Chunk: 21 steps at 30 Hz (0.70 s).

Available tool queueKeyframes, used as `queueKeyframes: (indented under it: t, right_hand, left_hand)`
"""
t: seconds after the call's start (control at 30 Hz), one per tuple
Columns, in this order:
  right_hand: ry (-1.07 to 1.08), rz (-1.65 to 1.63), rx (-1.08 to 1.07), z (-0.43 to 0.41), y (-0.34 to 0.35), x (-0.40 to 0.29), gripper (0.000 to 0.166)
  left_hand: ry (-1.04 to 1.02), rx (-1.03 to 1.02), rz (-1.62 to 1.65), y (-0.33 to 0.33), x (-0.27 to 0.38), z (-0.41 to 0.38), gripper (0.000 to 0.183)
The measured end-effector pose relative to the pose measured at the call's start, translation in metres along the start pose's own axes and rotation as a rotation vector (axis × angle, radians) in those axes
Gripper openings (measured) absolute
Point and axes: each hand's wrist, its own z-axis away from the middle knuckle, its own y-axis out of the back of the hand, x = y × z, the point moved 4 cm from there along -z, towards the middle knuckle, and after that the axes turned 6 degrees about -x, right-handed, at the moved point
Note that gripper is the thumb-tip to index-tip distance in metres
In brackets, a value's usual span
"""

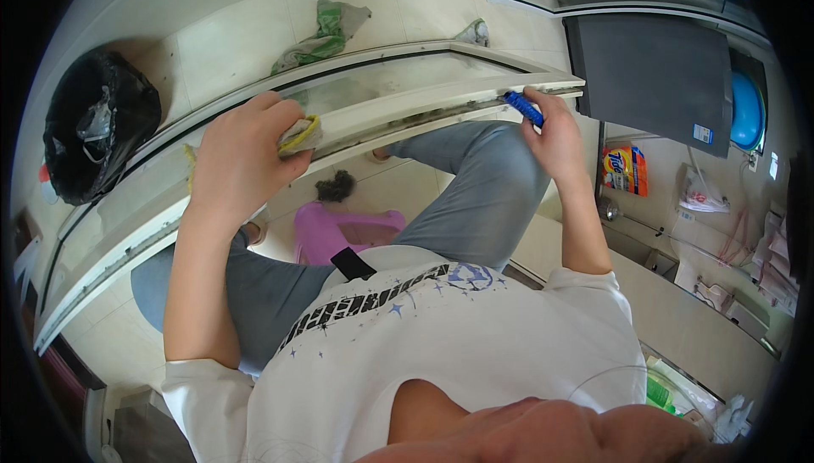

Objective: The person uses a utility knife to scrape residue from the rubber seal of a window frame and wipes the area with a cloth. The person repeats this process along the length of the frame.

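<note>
A white-framed glass panel (381,84), like a window sash or door, lies slantwise across my legs, with dark grime along its edge channel. My left hand (251,145) rests on the frame, closed on a grey cloth with yellow trim (305,135). Near the frame's right end my right hand (553,129) grips a small blue tool (524,109), held at the grimy channel; its exact kind cannot be told. Below the frame, between my legs, stand a pink plastic stool (318,228) and a dark fuzzy scrubber or clump (336,186) by it.
A bin with a black bag (102,126) stands at the left. Green and grey rags (327,30) lie on the tiles beyond the frame. A dark grey panel (648,75), a blue basin (746,110), a Tide packet (625,170) and a shower head (608,208) are at the right.
</note>
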Motion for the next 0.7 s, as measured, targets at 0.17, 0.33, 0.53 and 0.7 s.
queueKeyframes:
  t: [0.17, 0.33, 0.53, 0.7]
  right_hand:
    - [-0.033, -0.035, -0.015, 0.01, -0.021, -0.028, 0.062]
    - [0.055, -0.042, -0.015, 0.012, -0.026, -0.063, 0.069]
    - [0.178, -0.047, -0.114, 0.008, -0.024, -0.128, 0.073]
    - [0.274, -0.134, -0.182, 0.011, -0.03, -0.17, 0.071]
  left_hand:
    - [-0.061, 0.044, 0.03, 0.001, 0.0, 0.002, 0.024]
    - [-0.04, 0.02, 0.015, -0.003, -0.006, 0.004, 0.026]
    - [-0.05, 0.009, -0.028, -0.004, -0.007, 0.004, 0.025]
    - [-0.037, -0.009, -0.051, -0.003, -0.006, 0.003, 0.026]
